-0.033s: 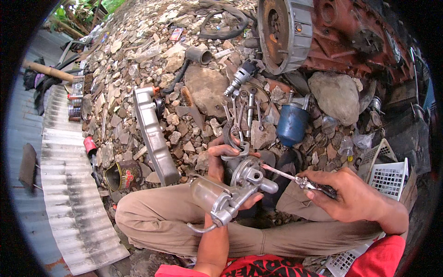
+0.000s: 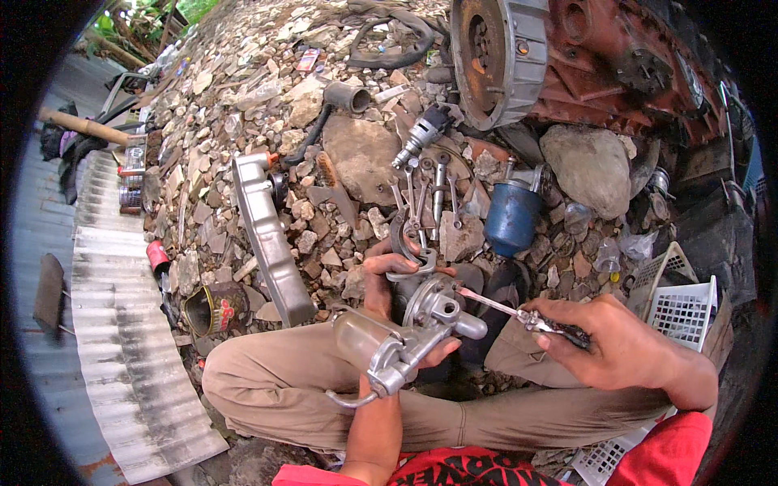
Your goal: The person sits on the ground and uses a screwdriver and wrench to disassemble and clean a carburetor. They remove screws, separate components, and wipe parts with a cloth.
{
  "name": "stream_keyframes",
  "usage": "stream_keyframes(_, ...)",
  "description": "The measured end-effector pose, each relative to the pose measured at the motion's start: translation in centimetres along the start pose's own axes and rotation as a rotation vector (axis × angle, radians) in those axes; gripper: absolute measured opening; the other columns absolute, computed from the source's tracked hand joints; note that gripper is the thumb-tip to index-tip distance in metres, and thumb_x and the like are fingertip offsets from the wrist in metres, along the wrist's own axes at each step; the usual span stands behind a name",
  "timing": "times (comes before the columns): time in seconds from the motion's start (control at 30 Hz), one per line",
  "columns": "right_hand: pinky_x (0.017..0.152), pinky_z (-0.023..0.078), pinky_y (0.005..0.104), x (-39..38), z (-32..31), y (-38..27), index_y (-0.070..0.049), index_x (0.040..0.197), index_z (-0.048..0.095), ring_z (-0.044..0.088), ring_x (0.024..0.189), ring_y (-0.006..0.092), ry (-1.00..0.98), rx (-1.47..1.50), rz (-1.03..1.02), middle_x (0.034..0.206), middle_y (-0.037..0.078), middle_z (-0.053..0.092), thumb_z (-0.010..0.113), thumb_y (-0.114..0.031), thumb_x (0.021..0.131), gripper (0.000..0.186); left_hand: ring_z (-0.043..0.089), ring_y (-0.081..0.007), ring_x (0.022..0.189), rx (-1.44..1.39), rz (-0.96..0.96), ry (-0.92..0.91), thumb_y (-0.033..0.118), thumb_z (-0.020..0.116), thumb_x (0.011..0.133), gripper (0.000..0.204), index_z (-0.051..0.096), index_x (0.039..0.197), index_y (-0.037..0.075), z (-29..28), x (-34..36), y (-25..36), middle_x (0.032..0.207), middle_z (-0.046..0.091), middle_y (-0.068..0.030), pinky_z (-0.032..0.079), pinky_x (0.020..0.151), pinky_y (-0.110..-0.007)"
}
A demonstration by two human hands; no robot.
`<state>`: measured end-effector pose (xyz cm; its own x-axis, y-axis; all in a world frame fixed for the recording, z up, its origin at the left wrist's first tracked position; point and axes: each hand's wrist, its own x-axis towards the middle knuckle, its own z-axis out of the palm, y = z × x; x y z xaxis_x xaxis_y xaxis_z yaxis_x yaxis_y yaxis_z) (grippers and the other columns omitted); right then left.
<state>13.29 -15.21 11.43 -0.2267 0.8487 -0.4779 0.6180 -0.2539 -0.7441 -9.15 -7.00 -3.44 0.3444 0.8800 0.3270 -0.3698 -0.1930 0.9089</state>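
Note:
My left hand (image 2: 381, 271) holds a grey cast-metal pump assembly (image 2: 433, 312) with a cylindrical bowl and curved pipe above my crossed legs, its fingers wrapped behind the housing. My right hand (image 2: 608, 340) grips a slim silver tool (image 2: 502, 305) with a dark handle end, its tip at the pump's round flange. Just beyond the pump lie several wrenches (image 2: 413, 202), a silver socket-like bar (image 2: 439, 190) and a blue canister filter (image 2: 510, 219) with a metal head.
Rubble surrounds a large rusty engine block (image 2: 616, 73), a metal cover (image 2: 267, 243), a silver-black part (image 2: 421, 134), a flat rock (image 2: 583, 166), a hose (image 2: 389, 44) and a tin (image 2: 211, 312). White baskets (image 2: 681, 316) stand at right; corrugated sheets (image 2: 121, 340) lie at left.

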Motion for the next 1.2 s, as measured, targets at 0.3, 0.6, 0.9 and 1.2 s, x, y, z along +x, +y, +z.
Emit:
stream_keyframes(0.3, 0.056, 0.05, 0.0466, 0.2, 0.9, 1.9, 0.001, 0.122, 0.057, 0.062, 0.059, 0.0386, 0.091, -0.513, -0.162, 0.076, 0.02, 0.062, 0.063, -0.016, 0.082, 0.043, 0.05, -0.0217, 0.107, 0.364, -0.004, -0.083, 0.031, 0.091, 0.054, 0.084, 0.042, 0.116, 0.004, 0.0, -0.1, -0.9, 0.114, 0.041, -0.0124, 0.049, 0.089, -0.034)
stream_keyframes(0.6, 0.071, 0.049, 0.0414, 1.7, -1.4, 3.6, -0.003, 0.12, 0.059, 0.064, 0.079, 0.0326, 0.252, -0.231, -0.269, 0.087, 0.019, 0.063, 0.063, -0.009, 0.084, 0.037, 0.057, -0.026, 0.106, -0.127, -0.108, 0.198, 0.034, 0.087, 0.061, 0.088, 0.034, 0.126, 0.008, 0.5, 0.4, -2.6, 0.123, 0.044, -0.0107, 0.049, 0.093, -0.04)
stream_keyframes(0.9, 0.079, 0.05, 0.0368, -0.5, -3.2, -0.6, 0.003, 0.124, 0.056, 0.065, 0.087, 0.025, -0.07, 0.176, -0.02, 0.099, 0.022, 0.067, 0.056, -0.012, 0.094, 0.033, 0.059, -0.0352, 0.108, -0.61, -0.193, 0.06, 0.024, 0.087, 0.056, 0.091, 0.032, 0.128, 0.012, 0.0, -0.2, -1.1, 0.13, 0.038, -0.0131, 0.056, 0.089, -0.052)
stream_keyframes(1.2, 0.069, 0.049, 0.0352, -0.8, -2.8, 0.3, 0.004, 0.124, 0.056, 0.061, 0.071, 0.0198, -0.087, 0.151, -0.13, 0.082, 0.02, 0.066, 0.054, -0.01, 0.094, 0.033, 0.058, -0.0352, 0.106, -0.502, -0.203, 0.023, 0.03, 0.089, 0.054, 0.094, 0.033, 0.126, 0.009, 0.7, 0.0, -0.9, 0.124, 0.038, -0.0133, 0.056, 0.086, -0.047)
